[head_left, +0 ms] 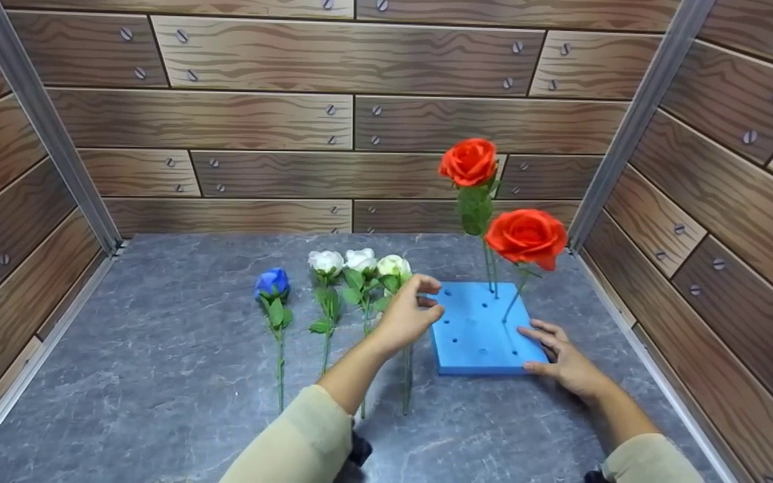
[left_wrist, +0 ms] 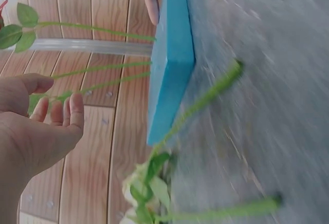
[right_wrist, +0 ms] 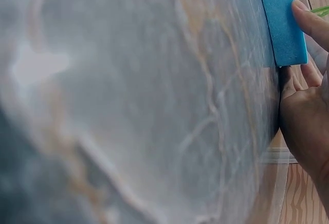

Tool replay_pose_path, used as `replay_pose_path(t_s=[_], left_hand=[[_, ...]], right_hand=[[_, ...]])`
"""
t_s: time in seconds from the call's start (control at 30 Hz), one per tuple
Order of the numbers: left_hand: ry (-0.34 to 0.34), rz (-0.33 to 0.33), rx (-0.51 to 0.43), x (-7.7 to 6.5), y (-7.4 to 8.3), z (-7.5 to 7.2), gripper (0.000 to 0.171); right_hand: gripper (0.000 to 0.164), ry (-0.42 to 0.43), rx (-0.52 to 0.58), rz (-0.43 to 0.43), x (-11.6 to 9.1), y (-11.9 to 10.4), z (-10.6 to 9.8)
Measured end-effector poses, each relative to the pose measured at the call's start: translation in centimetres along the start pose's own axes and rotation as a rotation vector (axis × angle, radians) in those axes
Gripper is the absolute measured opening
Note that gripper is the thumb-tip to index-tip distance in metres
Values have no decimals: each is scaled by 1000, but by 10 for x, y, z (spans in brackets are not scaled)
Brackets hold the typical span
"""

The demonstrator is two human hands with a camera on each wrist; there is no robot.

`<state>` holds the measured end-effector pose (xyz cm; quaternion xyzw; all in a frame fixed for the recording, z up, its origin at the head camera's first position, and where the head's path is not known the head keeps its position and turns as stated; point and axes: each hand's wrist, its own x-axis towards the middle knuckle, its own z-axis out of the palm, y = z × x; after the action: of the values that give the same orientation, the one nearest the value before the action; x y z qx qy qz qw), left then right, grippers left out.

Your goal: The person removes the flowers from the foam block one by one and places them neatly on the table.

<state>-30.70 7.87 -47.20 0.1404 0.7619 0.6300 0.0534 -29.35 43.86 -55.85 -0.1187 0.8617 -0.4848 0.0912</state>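
Observation:
In the head view, my left hand (head_left: 405, 314) hovers at the left edge of a blue foam block (head_left: 474, 339) with small holes, its fingers loosely bent around nothing. The left wrist view also shows this hand (left_wrist: 43, 126) holding nothing. My right hand (head_left: 564, 359) rests on the block's near right corner, fingers on its right side and thumb near the front edge. Two red roses stand in the block: a taller one (head_left: 468, 163) at the back and a lower one (head_left: 527, 237) leaning right. The right wrist view shows the thumb (right_wrist: 311, 26) touching the block (right_wrist: 285, 23).
Left of the block lie a blue rose (head_left: 272, 283), a white flower (head_left: 325, 262), another white flower (head_left: 360, 259) and a greenish-white flower (head_left: 393, 267), stems toward me. Wood-patterned walls (head_left: 259, 121) enclose the grey marbled tabletop (head_left: 158, 355) at the back and sides.

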Motion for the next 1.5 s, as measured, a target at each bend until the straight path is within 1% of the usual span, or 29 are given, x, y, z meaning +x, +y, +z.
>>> replay_pose_path(t_s=[0.07,0.17,0.3,0.5,0.63,0.7,0.8,0.93,1.07,1.23,1.4,1.5], left_hand=[[-11,8,3,5,4,8,33],[-25,17,2,10,6,18,31],[-36,7,-47,14,5,32,29],[-45,-11,-126,20,-4,52,28],[-40,-13,-159,24,-9,65,29],[-37,-19,-170,25,-11,72,29],[-30,-36,-192,27,-16,81,30],[-11,-57,-213,30,-22,93,32],[-4,-64,-208,34,-28,105,34],[-13,-78,-196,38,-31,113,35],[-14,-74,-149,50,-29,112,32],[-16,-70,-137,58,-28,112,30]], right_hand=[[75,1,19,11,0,0,0],[75,-9,20,13,-1,1,0],[75,-6,6,22,-1,1,0],[75,5,10,30,-2,0,0],[74,7,-19,29,-1,0,0],[73,16,-27,41,0,0,0],[73,14,-37,36,1,1,0],[72,11,-40,9,2,0,-1],[72,12,-27,6,1,-1,-3],[71,3,-13,6,0,0,-1],[71,-3,-9,-2,0,0,0],[71,5,-17,1,0,1,0]])
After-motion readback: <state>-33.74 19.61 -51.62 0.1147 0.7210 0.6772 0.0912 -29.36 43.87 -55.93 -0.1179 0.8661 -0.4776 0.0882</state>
